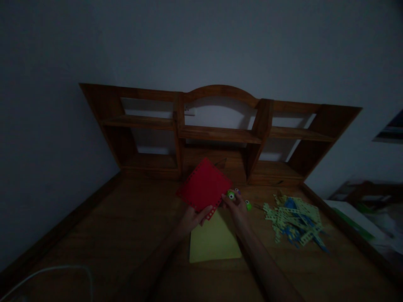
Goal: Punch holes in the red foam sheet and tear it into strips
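Observation:
My left hand is closed on the lower edge of a red sheet, its thumb on top. The sheet is tilted with one corner pointing away and has rows of small holes along its edges. At its right corner my right hand pinches a small green object with an eye-like disc; its kind is unclear in the dim light. A similar green object and a purple one sit just beyond that hand. Below the hands lies a pale yellow sheet or pad, partly covered by them.
A heap of perforated pale green and blue strips lies at the right on the wooden desk. A wooden shelf unit stands along the back. A white cable curves at the lower left. Blurred papers are beyond the desk's right edge.

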The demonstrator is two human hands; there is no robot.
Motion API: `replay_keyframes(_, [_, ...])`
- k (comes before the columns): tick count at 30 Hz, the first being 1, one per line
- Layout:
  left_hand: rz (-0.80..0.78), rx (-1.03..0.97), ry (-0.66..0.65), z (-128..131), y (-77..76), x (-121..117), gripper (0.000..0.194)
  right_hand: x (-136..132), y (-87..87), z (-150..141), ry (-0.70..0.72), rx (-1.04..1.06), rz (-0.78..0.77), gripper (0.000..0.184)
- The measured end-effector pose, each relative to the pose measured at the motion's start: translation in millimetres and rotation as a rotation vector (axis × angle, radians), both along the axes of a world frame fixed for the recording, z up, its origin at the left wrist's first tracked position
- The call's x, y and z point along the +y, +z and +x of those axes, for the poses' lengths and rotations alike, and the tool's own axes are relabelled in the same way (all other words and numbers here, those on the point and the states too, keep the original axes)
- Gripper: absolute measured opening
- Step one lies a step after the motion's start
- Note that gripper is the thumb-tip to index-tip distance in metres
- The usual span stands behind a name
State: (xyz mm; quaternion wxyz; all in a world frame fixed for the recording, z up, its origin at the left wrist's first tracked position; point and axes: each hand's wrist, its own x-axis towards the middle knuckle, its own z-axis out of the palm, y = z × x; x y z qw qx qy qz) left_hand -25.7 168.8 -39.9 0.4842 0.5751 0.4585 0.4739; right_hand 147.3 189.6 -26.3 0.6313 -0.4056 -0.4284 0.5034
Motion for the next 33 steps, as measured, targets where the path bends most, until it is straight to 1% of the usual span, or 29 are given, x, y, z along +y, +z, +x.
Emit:
replay_keyframes(2, [0.006,-0.029,-0.006,-1,1.6,-2,0.036,2,-2.7,2,0.002,-0.018,-0.014,0.035])
replay_keyframes(4, [0.016,-0.05,0.008,-2,4.5,-2,0.035,3,-4.6,3,0.015,-0.031,-0.008,0.03])
replay_keyframes(6, [0.022,-0.031,0.024,-3,7.9,-1,0.036,4,-5.1,3,0.012,-0.035,0.009,0.025])
replay_keyframes(8, [0.044,0.002,0.047,-4,11.3,0,0.041,2,-4.1,3,0.017,-0.033,0.011,0.024])
replay_keyframes(10, [0.089,0.014,0.087,-5,14.7,0,0.046,0,-2.4,0,0.029,-0.009,0.003,0.024])
replay_keyframes(12, [0.132,-0.006,0.119,-5,17.7,-1,0.044,-2,-0.6,-4,0.043,0.058,-0.022,0.023])
replay_keyframes(14, [0.164,-0.015,0.095,-5,19.5,-3,0.038,-4,0.3,-8,0.049,0.155,-0.064,0.022])
replay_keyframes(16, [0.184,0.003,0.029,-3,18.6,-5,0.033,-5,0.2,-11,0.061,0.243,-0.099,0.022])
replay_keyframes(18, [0.189,0.038,-0.036,-1,14.6,-5,0.03,-6,-0.5,-12,0.079,0.288,-0.108,0.021])
replay_keyframes(20, [0.186,0.059,-0.054,2,8.2,-4,0.03,-6,-1.5,-12,0.096,0.297,-0.103,0.02])
replay_keyframes(23, [0.183,0.05,-0.044,6,-0.1,0,0.033,-6,-2.4,-12,0.112,0.277,-0.106,0.021])
replay_keyframes(25, [0.168,0.024,-0.049,6,-1.9,2,0.035,-6,-2.2,-13,0.129,0.244,-0.124,0.021])
replay_keyframes(27, [0.152,-0.005,-0.042,6,-0.9,3,0.037,-7,-1.2,-14,0.163,0.207,-0.153,0.022])
replay_keyframes(30, [0.14,-0.016,0.028,4,2.7,4,0.041,-8,1.0,-14,0.211,0.135,-0.19,0.031])
replay_keyframes(33, [0.131,-0.021,0.094,3,5.5,6,0.045,-10,2.0,-13,0.243,-0.014,-0.203,0.036])
